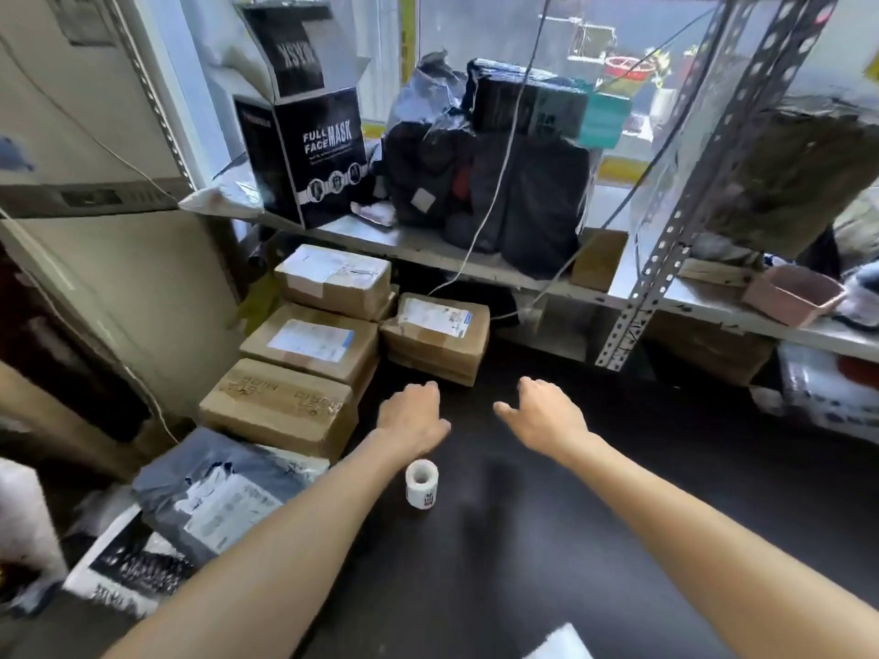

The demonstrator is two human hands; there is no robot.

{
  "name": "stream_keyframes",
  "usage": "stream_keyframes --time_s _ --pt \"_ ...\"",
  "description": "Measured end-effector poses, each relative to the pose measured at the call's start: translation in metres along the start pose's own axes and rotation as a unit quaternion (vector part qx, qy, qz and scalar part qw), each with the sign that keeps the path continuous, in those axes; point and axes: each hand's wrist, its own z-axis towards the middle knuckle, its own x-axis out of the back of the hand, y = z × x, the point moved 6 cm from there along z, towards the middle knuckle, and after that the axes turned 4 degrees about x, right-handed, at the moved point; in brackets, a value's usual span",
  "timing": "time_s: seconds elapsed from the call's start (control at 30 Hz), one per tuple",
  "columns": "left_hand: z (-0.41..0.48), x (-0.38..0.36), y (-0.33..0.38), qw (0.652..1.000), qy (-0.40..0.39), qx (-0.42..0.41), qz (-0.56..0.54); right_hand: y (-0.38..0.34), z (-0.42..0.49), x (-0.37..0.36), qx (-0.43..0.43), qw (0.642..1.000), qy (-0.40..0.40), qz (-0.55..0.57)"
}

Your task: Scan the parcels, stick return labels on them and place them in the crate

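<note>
**Both hands out, nothing in them**

So here's where we're at: both our arms are stretched forward over the dark flat surface point(547, 539). Our left hand point(414, 416) hangs palm down with the fingers loosely drooped and holds nothing. Our right hand point(547, 416) is palm down as well, thumb sticking out toward the left one, fingers relaxed and just as empty. The two hands are near each other but not touching.

The small white roll of printed labels point(422, 482) stands on end on the surface, just under our left wrist.

The parcels are all ahead and to the left. The single brown cardboard parcel with a white shipping label point(437, 335) sits just beyond our left hand. Left of it is a row of three more taped brown cardboard boxes point(309, 342), and closer to us on that side lies a grey plastic mailer bag point(214, 487).

Up on the grey metal shelf point(475, 264) there's a black "FULL FACE MASK" carton point(314, 154) with its flap open, next to some dark bundles.
</note>
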Motion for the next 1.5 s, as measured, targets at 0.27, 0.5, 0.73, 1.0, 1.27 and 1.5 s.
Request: stream_keyframes --time_s 0.27,0.5,0.73,1.0,1.27,1.5 --pt "0.14 -0.023 -0.024 0.94 -0.005 0.198 -0.278 0.006 0.172 -0.014 0.002 0.996 0.016 0.088" --pt "0.181 -0.075 -0.03 0.681 -0.031 0.343 -0.646 0.001 0.266 -0.048 0.023 0.98 -0.025 0.197" --pt "0.171 -0.07 -0.024 0.584 -0.042 0.321 -0.744 0.008 0.251 -0.046 -0.011 0.953 0.016 0.302" --pt "0.092 -0.049 0.001 0.642 -0.086 0.234 -0.725 0.043 0.115 -0.001 -0.061 0.917 0.146 0.366" --pt "-0.037 -0.042 0.049 0.69 -0.195 0.088 -0.691 0.086 -0.082 0.045 -0.08 0.881 0.281 0.371" --pt "-0.135 -0.071 0.104 0.737 -0.217 0.019 -0.64 0.153 -0.243 0.069 -0.131 0.88 0.349 0.296"
